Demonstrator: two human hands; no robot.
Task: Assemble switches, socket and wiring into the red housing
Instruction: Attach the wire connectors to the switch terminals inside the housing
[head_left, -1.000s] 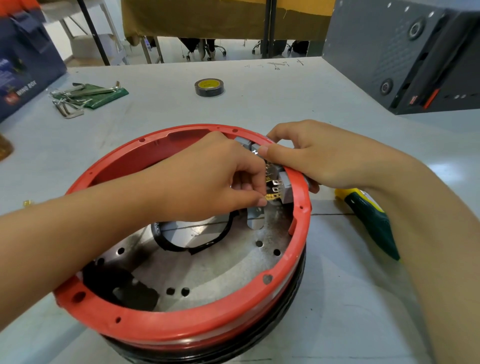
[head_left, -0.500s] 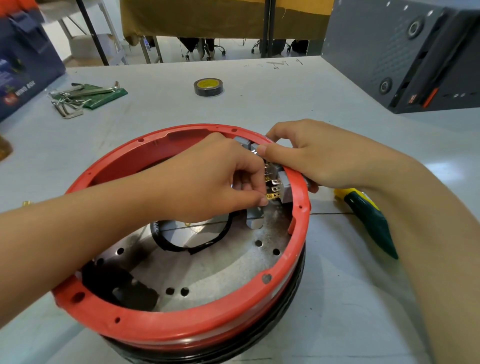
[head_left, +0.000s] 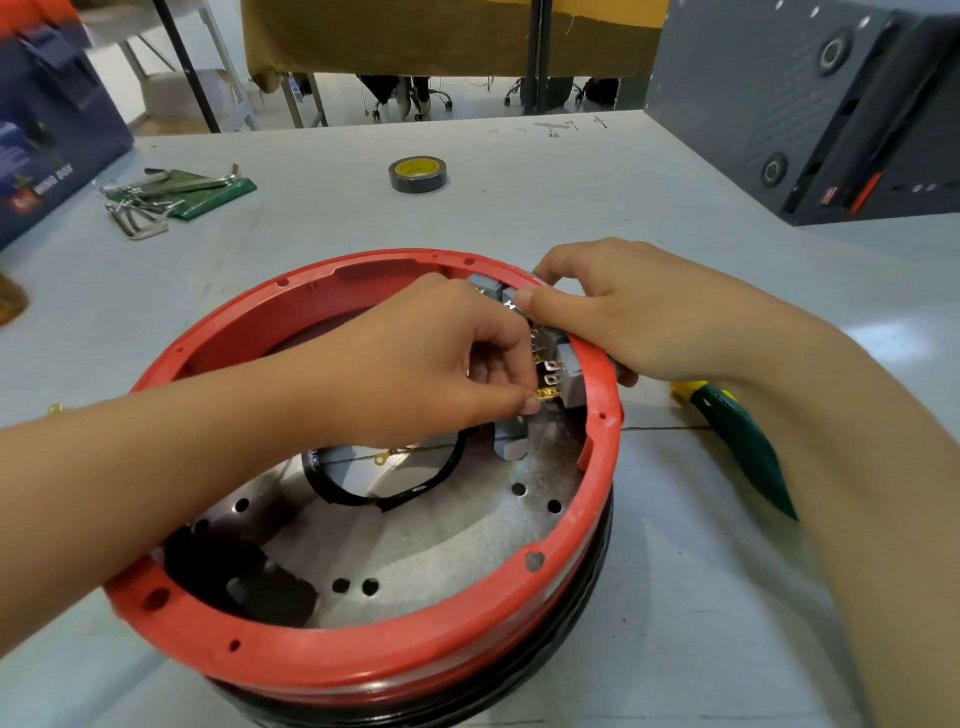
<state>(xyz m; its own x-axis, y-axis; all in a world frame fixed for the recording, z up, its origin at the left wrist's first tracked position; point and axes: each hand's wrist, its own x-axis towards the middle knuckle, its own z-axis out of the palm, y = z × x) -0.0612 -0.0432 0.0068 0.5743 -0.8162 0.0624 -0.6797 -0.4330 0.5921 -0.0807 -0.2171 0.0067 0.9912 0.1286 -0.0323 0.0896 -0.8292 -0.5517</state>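
Fingertips of the left hand (head_left: 415, 364) pinch a brass terminal (head_left: 546, 393) at the switch (head_left: 571, 374); right hand (head_left: 618, 312) grips the red housing (head_left: 363, 660) rim — push straight, don't bend it.

Left hand (head_left: 415, 364) pinching brass terminal (head_left: 548, 393), right hand (head_left: 639, 312) gripping grey switch (head_left: 574, 382) at red housing (head_left: 363, 660) rim

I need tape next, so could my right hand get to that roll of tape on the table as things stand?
Probably yes, once freed. The right hand is gripping a grey switch at the red housing rim. The tape roll lies beyond it, with bare table between.
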